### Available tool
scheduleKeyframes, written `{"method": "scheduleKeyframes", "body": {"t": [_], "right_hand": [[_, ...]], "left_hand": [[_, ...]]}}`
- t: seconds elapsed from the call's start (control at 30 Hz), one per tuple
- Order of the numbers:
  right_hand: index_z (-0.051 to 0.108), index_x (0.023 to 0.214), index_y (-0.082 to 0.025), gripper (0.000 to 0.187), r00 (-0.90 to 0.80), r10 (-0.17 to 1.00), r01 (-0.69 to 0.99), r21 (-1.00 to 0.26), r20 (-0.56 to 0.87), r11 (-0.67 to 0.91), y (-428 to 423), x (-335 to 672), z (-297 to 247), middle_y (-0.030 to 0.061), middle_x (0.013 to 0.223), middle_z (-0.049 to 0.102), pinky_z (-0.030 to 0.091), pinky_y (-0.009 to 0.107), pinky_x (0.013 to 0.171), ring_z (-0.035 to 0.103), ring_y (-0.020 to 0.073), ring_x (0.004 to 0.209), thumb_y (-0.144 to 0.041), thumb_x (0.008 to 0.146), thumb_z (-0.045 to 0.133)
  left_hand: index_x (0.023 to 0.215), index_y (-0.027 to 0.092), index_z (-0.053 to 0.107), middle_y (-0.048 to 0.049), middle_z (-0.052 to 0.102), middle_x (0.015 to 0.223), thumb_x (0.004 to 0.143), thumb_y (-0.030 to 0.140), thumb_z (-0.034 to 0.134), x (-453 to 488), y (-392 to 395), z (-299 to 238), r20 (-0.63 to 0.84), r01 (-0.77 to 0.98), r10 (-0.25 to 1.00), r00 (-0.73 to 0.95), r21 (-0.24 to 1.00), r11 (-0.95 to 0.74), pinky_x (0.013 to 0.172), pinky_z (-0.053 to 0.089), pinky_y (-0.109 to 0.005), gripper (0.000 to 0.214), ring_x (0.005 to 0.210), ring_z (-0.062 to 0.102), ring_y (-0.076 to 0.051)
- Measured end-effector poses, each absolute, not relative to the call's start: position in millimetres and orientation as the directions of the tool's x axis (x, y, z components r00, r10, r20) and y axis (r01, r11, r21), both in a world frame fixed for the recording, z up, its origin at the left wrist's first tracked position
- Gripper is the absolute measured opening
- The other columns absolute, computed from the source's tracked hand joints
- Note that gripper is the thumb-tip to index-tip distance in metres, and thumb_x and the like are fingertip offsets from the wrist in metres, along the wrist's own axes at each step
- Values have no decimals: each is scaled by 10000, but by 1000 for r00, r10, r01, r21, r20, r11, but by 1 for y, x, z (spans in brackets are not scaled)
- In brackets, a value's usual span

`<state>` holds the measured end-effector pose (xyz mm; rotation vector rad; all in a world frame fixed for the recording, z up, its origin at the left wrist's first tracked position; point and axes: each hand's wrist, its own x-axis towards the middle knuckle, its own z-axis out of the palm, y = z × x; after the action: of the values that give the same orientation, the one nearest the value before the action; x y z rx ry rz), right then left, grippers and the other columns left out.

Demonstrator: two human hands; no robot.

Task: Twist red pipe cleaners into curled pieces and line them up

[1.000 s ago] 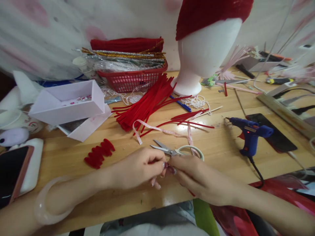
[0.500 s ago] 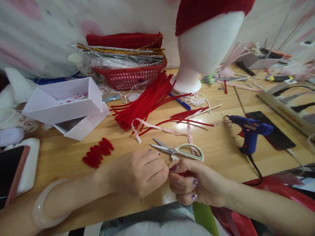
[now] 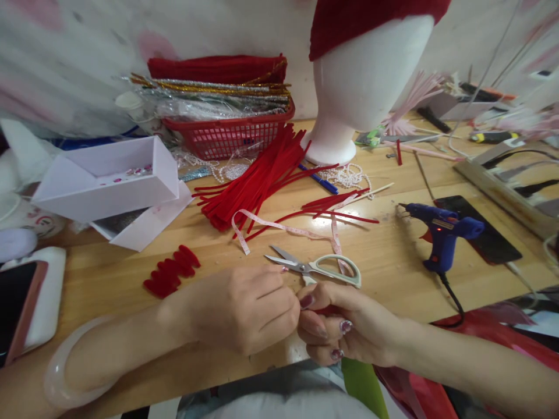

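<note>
On the near side of the scissors [image 3: 302, 267], can see a red piece [image 3: 322, 311] pinched in the right hand [image 3: 340, 320], showing only as a sliver; cannot tell its long axis or pointing direction. Also nearer than the scissors, can see the left hand [image 3: 251, 308] curled, cannot tell around what. Beyond the scissors, can see a tape measure [image 3: 336, 244] and red stems [image 3: 257, 183].
</note>
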<state>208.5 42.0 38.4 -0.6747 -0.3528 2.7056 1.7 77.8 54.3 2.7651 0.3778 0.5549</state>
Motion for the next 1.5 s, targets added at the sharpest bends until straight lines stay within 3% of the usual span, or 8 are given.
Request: {"method": "scheduleKeyframes", "body": {"t": [0.13, 0.37, 0.47, 0.57, 0.7, 0.87, 1.13, 1.5], "right_hand": [[623, 624, -125, 227, -785, 469, -236, -505, -405, -830, 45, 209, 35, -121, 382, 272, 346, 205, 450, 189, 51, 356, -216, 792, 501], [509, 607, -168, 233, -694, 694, 202, -977, -193, -70, 51, 217, 47, -27, 562, 487, 300, 211, 478, 402, 82, 509, -171, 834, 455], [472, 627, -183, 226, -768, 639, 282, -875, 40, 393, 51, 220, 51, -6, 614, 488, 328, 248, 542, 387, 108, 566, -132, 839, 414], [514, 674, -179, 234, -835, 522, 299, -654, 173, 695, 49, 221, 52, 29, 621, 533, 350, 283, 554, 401, 142, 571, -126, 866, 391], [574, 706, -167, 274, -903, 353, 259, -345, 245, 902, 43, 221, 52, 42, 594, 551, 341, 310, 538, 412, 174, 562, -135, 917, 402], [630, 777, -130, 297, -900, 299, 256, -170, 318, 952, 41, 225, 51, 54, 599, 547, 351, 332, 555, 407, 184, 561, -78, 932, 382], [602, 948, -139, 226, -714, 693, 431, -722, 93, 541, 53, 236, 46, 48, 755, 606, 409, 263, 619, 505, 155, 680, -111, 957, 378], [639, 918, -155, 267, -636, 756, 284, -958, -155, 43, 60, 230, 45, 6, 710, 653, 449, 222, 619, 591, 118, 658, -360, 983, 481]], "left_hand": [[802, 169, 647, -48, 629, 686, 934, 95, 423, 4, 80, 60, 350, 77, 98, 932, 73, -994, 748, 548, -349, 271, 640, 565, -184], [724, 162, 559, -39, 569, 658, 885, 68, 367, 7, 74, 62, 242, 238, 353, 904, 400, -885, 504, 383, -293, 268, 572, 477, -163], [664, 182, 507, -4, 551, 631, 865, 108, 398, 12, 71, 71, 27, 345, 501, 865, 692, -634, 514, 370, -262, 240, 561, 487, -135], [633, 192, 505, 29, 518, 558, 847, 175, 426, 17, 72, 72, -353, 447, 524, 775, 893, -59, 513, 418, -235, 229, 516, 524, -123], [590, 176, 580, 68, 402, 413, 711, 192, 498, 23, 75, 55, -621, 360, 190, 761, 647, 672, 443, 487, -251, 148, 367, 443, -110], [562, 154, 588, 92, 311, 380, 634, 234, 552, 24, 76, 39, -636, 315, -4, 772, 376, 872, 390, 517, -243, 114, 330, 326, -77], [779, 165, 608, 78, 489, 528, 859, 399, 594, 15, 70, 50, -468, 139, 634, 616, 856, 498, 637, 583, -288, 247, 495, 527, -86], [830, 195, 697, 21, 655, 717, 871, 339, 629, 12, 72, 52, -220, 290, 855, 469, 953, 86, 604, 473, -202, 164, 641, 578, -104]]}}
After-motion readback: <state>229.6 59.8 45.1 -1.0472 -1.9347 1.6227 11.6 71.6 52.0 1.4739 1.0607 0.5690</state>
